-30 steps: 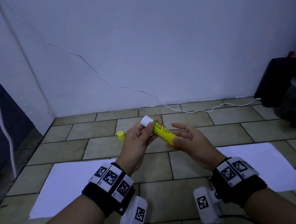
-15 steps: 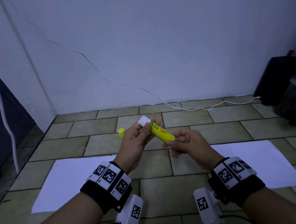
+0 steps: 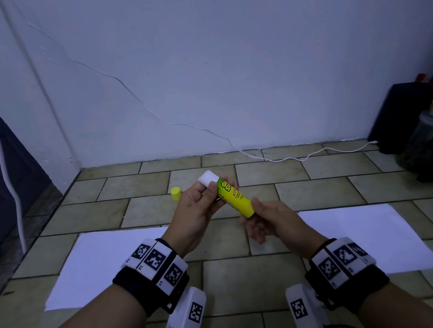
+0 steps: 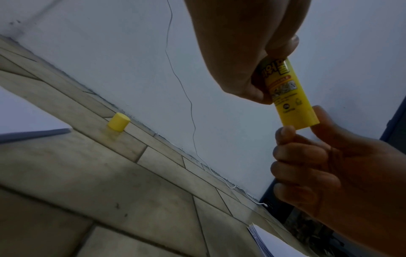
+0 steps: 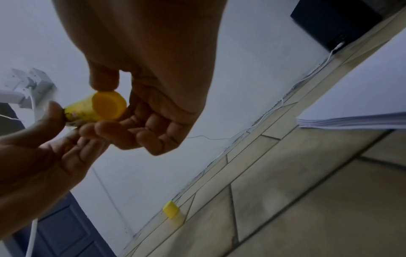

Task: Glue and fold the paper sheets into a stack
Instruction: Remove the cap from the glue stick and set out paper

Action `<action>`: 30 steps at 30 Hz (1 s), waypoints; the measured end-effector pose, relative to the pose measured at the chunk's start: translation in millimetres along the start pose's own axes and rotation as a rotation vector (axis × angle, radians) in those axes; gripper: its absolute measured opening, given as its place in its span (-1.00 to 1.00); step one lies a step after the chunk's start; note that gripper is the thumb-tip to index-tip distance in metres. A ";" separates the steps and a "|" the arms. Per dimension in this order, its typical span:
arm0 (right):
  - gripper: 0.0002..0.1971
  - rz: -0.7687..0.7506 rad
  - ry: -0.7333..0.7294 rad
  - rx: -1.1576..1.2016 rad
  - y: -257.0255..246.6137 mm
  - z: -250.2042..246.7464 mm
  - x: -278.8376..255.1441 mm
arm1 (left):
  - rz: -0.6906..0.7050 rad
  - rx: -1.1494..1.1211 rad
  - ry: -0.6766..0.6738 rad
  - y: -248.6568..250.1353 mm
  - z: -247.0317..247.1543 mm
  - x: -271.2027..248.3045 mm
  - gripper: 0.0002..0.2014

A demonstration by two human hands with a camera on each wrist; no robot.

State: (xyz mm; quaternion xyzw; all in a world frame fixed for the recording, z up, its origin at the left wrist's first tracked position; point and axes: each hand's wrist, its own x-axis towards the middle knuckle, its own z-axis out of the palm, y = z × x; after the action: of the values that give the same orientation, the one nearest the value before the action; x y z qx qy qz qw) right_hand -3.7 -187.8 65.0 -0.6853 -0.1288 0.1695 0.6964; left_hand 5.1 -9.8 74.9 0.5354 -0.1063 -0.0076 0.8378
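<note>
Twisting the yellow plastic glue stick (image 3: 232,194) (cap off on the floor), the right hand (image 3: 271,221) now pinches its base, left hand (image 3: 197,211) gripping its barrel above the white paper sheets (image 3: 103,262), glue readied.

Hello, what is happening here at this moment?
A person holds an open yellow glue stick over a tiled floor. The left hand grips its upper part; the right hand pinches its base. Its yellow cap stands on the floor. White paper sheets lie flat on both sides, not folded.

glossy yellow plastic glue stick (image 3: 236,197), matt white paper sheets (image 3: 106,263), smooth glazed floor tiles (image 3: 256,279)
</note>
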 end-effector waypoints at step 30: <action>-0.43 -0.065 0.005 0.028 3.6 22.2 -14.5 | 0.001 0.062 -0.016 12.0 5.5 -14.9 -0.72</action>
State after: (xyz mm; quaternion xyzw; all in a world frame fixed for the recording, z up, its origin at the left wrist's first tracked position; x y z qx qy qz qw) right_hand -26.3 -173.5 62.9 -0.6713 -0.1468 0.1467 0.7115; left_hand -11.7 -7.7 85.4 0.5609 -0.1134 -0.0082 0.8200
